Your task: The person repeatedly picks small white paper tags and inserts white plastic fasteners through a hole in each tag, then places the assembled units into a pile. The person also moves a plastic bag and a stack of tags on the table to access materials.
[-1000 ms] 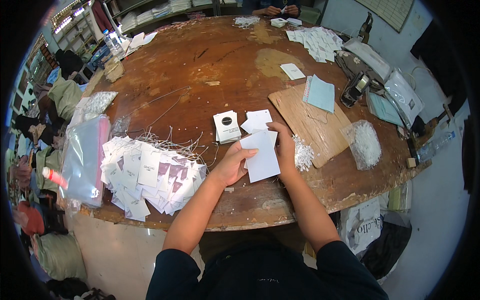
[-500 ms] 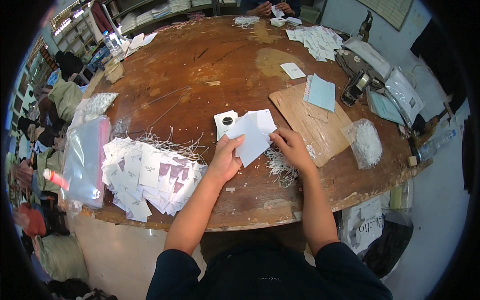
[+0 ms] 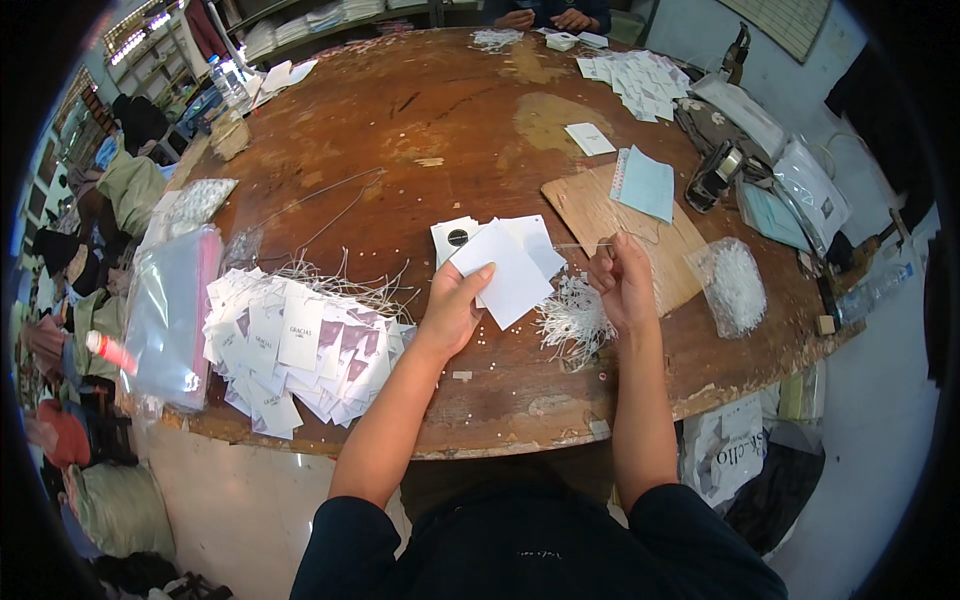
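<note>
My left hand holds a white square paper tag by its lower left corner, tilted above the brown wooden table. More white tags, one with a black dot, lie just behind it. My right hand pinches a thin white string that runs toward the tag. A loose bundle of white strings lies on the table under and left of that hand.
A heap of white tags with strings lies at the left, beside a clear plastic bag. A wooden board with a light blue pad, a bag of white strings and a tape dispenser sit to the right. Another person's hands work at the far edge.
My left hand has kept the white tag lifted. My right hand has come up off the string bundle and now pinches a single string beside the tag.
</note>
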`<act>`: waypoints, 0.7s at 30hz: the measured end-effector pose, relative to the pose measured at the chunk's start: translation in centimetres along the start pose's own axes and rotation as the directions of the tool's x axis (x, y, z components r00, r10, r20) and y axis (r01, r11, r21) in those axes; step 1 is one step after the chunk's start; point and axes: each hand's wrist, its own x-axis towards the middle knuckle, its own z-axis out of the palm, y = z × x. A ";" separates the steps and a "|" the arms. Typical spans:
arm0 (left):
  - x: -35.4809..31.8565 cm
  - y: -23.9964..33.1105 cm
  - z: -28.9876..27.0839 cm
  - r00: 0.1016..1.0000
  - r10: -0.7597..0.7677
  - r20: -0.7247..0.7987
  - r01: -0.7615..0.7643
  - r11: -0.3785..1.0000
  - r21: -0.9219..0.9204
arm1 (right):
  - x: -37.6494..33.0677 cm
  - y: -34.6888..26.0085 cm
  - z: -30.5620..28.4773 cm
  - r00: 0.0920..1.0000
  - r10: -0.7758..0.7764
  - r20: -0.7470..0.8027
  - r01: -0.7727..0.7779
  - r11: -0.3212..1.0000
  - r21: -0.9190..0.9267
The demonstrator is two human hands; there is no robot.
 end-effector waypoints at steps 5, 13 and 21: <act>0.1 -0.2 -0.1 0.998 -0.058 0.025 0.050 0.970 0.239 | 0.2 1.4 0.1 0.970 -0.137 -0.200 0.169 0.973 0.155; -0.5 -0.5 1.0 0.998 0.012 0.064 -0.042 0.870 0.491 | -0.9 2.8 2.5 0.975 -0.216 -0.041 0.149 0.786 -0.600; -0.8 -0.8 1.4 0.992 0.102 0.069 -0.122 0.750 0.650 | -1.8 3.8 5.9 0.897 -0.400 0.189 0.316 0.281 -0.906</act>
